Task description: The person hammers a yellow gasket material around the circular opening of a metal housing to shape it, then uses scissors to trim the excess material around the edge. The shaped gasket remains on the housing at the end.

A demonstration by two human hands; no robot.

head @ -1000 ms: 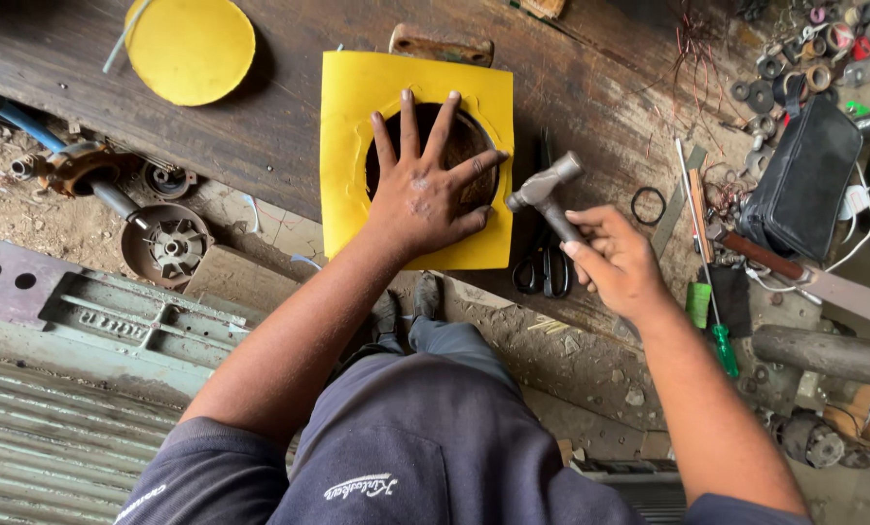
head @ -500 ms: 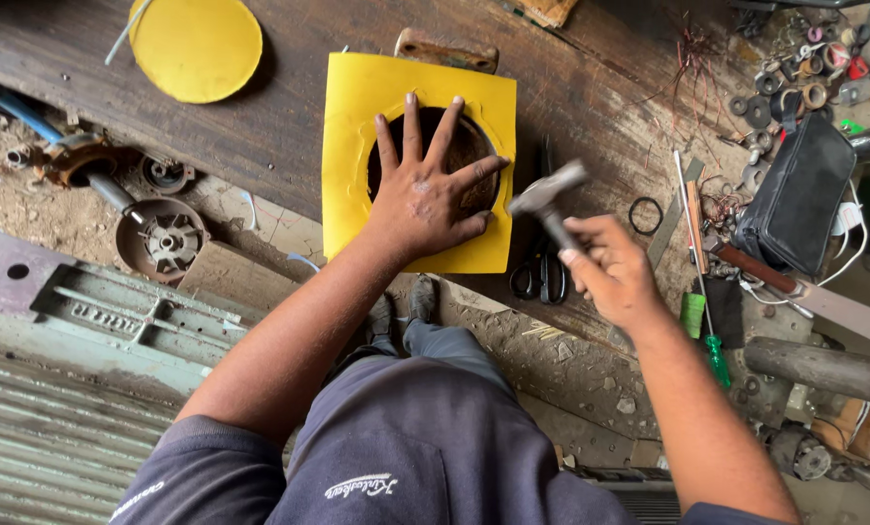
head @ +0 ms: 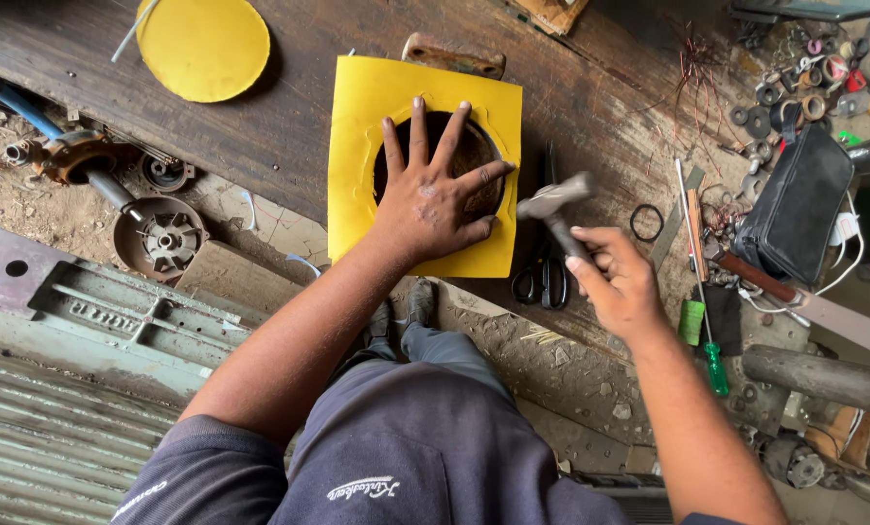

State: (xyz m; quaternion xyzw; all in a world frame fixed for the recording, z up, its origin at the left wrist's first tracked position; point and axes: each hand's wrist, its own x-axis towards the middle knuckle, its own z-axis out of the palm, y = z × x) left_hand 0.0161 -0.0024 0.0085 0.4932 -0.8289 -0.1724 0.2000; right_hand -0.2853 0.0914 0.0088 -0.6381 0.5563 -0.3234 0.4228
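Head view, looking straight down at a dark wooden workbench point(head: 260, 146).

Left hand point(head: 435, 199): open and flat, fingers spread, palm pressed down on a yellow square sheet point(head: 357, 146). The sheet has a round hole cut in its middle; the hand covers most of that hole, and a dark round part point(head: 474, 160) shows through between the fingers. The hand grasps nothing.

Right hand point(head: 615, 282): closed around the handle of a small hammer point(head: 551, 204). The hammer head is blurred and sits just beside the right edge of the yellow sheet, near the fingertips of the left hand. Whether the head touches the sheet cannot be told.

Surrounding items:
- A yellow disc point(head: 203, 47) lies on the bench at upper left, well apart from the sheet.
- Black-handled scissors point(head: 542, 277) lie on the bench below the hammer, between the sheet and the right hand.
- A black rubber ring point(head: 647, 223) lies right of the hammer.
- A green-handled screwdriver point(head: 712, 360) lies beyond the right wrist.
- A black pouch point(head: 795, 204) sits at far right, near a scatter of small rings and bearings.
- A rusty round housing point(head: 162, 238) rests on the ground at left.
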